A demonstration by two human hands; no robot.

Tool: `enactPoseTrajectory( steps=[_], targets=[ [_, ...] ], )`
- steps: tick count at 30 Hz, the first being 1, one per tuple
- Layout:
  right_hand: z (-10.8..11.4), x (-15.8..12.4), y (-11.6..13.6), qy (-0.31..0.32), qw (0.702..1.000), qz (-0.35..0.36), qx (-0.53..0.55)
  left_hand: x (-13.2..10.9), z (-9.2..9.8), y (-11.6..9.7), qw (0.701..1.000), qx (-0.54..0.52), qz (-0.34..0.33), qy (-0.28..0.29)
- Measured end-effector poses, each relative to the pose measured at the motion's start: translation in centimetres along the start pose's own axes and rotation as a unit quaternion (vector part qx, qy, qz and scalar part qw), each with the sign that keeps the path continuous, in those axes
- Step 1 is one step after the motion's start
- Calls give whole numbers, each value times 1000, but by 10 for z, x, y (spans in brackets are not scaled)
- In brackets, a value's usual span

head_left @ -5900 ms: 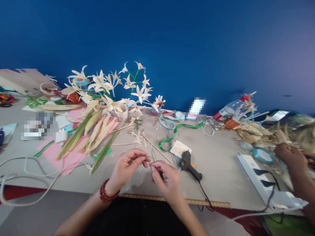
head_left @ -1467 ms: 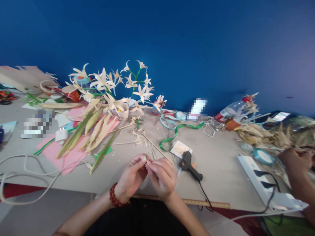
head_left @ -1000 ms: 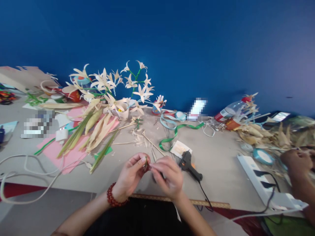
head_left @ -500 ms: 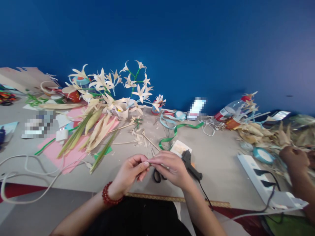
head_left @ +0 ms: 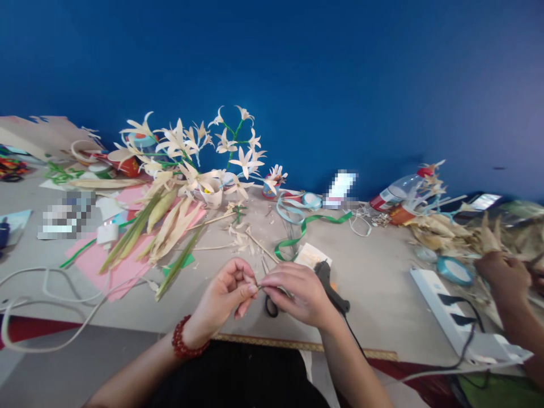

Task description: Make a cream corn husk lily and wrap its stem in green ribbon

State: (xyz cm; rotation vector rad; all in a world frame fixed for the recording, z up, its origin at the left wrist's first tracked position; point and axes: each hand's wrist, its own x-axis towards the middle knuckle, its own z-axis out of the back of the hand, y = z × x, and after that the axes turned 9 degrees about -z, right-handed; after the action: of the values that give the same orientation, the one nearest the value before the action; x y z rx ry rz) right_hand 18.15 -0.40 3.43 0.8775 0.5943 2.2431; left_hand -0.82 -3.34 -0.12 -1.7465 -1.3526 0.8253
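Over the table's front, my left hand [head_left: 234, 289] pinches with thumb and fingers. My right hand [head_left: 297, 289] faces it, its fingertips closed close to the left ones. Between them is something thin and small, mostly covered by the fingers; its kind does not show. Beneath and behind my right hand lie scissors [head_left: 271, 306], with one black handle loop visible. A black glue gun [head_left: 332, 288] rests just right of that hand, beside a white square pad [head_left: 313, 256]. Pale strips and scraps [head_left: 242, 237] lie beyond my fingers.
White husk flowers [head_left: 178, 139] on green stems stand at the back left. Corn husks [head_left: 170, 232] lie on pink paper [head_left: 87, 263]. Green ribbon [head_left: 304, 226] curls behind the glue gun. At right are a power strip [head_left: 437, 300] and a co-worker's hand [head_left: 504, 277] among dry husks.
My fingertips have parted slightly, and my left hand has shifted a little left with its fingers raised. The co-worker's hand has moved slightly left.
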Motion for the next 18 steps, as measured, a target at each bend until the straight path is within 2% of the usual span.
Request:
enactPoseTrajectory(
  steps=[4,13,18],
  targets=[
    [-2,0,1,6,1000,-2,-23,-4,2,1,999,39,-35,6],
    [-1,0,5,13,999,14,-26,-9,2,-2,990,125,-69,15],
    [-2,1,6,0,999,23,-35,-13,5,-3,974,192,-110,46]
  ],
)
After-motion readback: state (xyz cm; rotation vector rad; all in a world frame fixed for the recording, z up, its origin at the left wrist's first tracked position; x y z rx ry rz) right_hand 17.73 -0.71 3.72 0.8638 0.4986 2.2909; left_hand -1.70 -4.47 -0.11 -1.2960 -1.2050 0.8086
